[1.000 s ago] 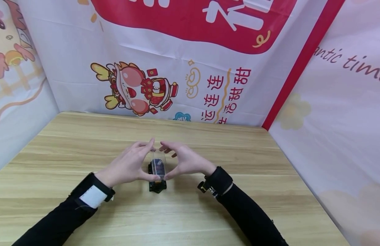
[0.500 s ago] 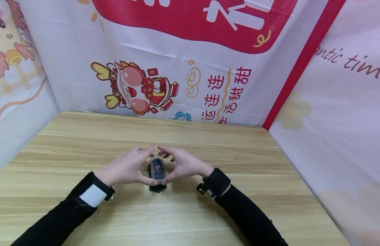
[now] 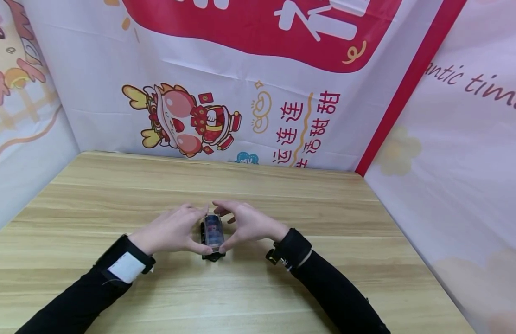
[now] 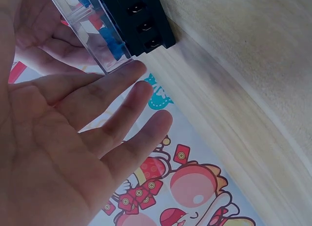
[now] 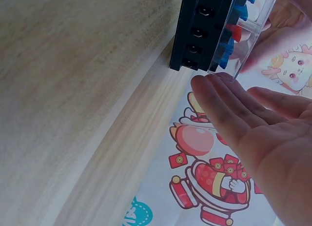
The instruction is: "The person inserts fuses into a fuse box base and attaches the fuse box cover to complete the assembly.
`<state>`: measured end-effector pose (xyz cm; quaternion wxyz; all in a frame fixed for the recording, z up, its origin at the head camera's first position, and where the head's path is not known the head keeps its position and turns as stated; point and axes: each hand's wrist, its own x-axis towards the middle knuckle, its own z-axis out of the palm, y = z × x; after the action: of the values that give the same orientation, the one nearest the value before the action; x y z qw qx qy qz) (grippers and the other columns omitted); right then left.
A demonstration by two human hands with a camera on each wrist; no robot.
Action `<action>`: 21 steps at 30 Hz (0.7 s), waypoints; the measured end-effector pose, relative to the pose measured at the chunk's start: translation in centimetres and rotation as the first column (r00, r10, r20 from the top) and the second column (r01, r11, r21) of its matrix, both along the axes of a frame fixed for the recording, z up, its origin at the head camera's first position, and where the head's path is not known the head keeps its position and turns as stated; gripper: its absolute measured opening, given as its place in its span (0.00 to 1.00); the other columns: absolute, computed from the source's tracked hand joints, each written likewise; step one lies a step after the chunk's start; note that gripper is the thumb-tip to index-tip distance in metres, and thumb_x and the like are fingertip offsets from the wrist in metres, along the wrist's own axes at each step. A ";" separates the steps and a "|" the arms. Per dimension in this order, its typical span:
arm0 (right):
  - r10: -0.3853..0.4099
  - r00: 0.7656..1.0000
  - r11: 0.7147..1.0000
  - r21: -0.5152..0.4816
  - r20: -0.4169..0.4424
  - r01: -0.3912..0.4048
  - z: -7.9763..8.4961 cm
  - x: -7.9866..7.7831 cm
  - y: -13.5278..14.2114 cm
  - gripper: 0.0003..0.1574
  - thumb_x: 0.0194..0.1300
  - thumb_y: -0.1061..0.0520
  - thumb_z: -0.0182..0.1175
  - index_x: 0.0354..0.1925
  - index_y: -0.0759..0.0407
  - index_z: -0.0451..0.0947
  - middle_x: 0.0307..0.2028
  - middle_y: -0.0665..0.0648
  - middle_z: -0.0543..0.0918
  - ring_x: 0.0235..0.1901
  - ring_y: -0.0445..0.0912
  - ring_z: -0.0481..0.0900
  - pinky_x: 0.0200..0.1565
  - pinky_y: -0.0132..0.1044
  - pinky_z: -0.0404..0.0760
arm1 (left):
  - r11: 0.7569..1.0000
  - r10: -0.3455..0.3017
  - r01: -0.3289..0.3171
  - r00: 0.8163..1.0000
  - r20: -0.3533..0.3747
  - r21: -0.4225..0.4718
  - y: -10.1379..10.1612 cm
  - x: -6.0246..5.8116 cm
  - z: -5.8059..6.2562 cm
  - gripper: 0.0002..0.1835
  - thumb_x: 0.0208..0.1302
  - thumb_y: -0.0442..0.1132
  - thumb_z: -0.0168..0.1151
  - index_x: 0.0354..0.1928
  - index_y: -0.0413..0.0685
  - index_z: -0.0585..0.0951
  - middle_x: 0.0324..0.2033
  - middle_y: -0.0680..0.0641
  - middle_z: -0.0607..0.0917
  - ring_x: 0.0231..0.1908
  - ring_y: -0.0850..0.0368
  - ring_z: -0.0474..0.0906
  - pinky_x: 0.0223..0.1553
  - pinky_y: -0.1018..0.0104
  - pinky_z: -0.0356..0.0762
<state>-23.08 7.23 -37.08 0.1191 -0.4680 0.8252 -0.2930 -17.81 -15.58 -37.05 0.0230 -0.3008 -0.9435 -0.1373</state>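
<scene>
A black block with a row of round holes along its side sits on the table. Blue and red pieces stand along its top under a clear plastic cover. From the left, my left hand holds the cover, its thumb at the near end and its fingertips at the far end. My right hand spans it likewise from the right. In the left wrist view, the index fingertip touches the cover's end corner, close beside the black block; the other fingers extend past it.
The light wood table runs back to a white printed cloth with red patterns. Further printed cloth hangs on the right. Both wrists carry black straps over black sleeves.
Both hands have come down and slightly nearer with the clear cover. It has sunk lower over the black block, and less of the block's near end shows.
</scene>
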 end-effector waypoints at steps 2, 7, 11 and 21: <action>-0.008 1.000 1.000 0.000 0.004 0.008 -0.1 0.0 -0.1 0.67 0.41 0.45 0.77 0.71 0.62 0.53 0.59 0.57 0.72 0.57 0.46 0.71 0.49 0.32 0.71 | 1.000 -0.001 0.001 1.000 0.002 -0.010 0.0 0.0 0.0 0.57 0.42 0.76 0.61 0.63 0.35 0.71 0.54 0.39 0.77 0.53 0.44 0.72 0.47 0.48 0.71; -0.021 0.999 1.000 0.006 -0.032 0.022 -0.2 0.2 -0.2 0.67 0.39 0.43 0.78 0.71 0.60 0.54 0.58 0.55 0.72 0.56 0.46 0.72 0.50 0.33 0.71 | 1.000 -0.009 0.009 1.000 0.011 -0.009 0.1 0.0 0.2 0.55 0.40 0.75 0.63 0.61 0.36 0.73 0.51 0.40 0.78 0.51 0.47 0.73 0.46 0.50 0.73; -0.025 0.997 1.000 0.008 -0.074 0.026 -0.3 0.3 -0.3 0.67 0.38 0.44 0.78 0.70 0.61 0.55 0.58 0.55 0.72 0.56 0.46 0.72 0.50 0.33 0.71 | 1.000 -0.012 0.013 1.000 0.021 -0.011 0.1 -0.1 0.3 0.55 0.38 0.74 0.64 0.61 0.37 0.73 0.51 0.40 0.78 0.51 0.47 0.74 0.46 0.50 0.72; -0.025 0.997 1.000 -0.003 -0.072 0.025 -0.5 0.4 -0.5 0.65 0.38 0.44 0.78 0.69 0.61 0.57 0.57 0.57 0.73 0.53 0.47 0.75 0.50 0.33 0.71 | 1.000 -0.018 0.018 1.000 0.023 -0.007 0.2 -0.1 0.0 0.54 0.39 0.72 0.66 0.61 0.36 0.73 0.51 0.38 0.77 0.50 0.46 0.74 0.46 0.50 0.73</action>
<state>-22.65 6.77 -37.55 0.0853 -0.4677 0.8346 -0.2783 -17.86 -15.42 -37.10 0.0101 -0.3076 -0.9415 -0.1377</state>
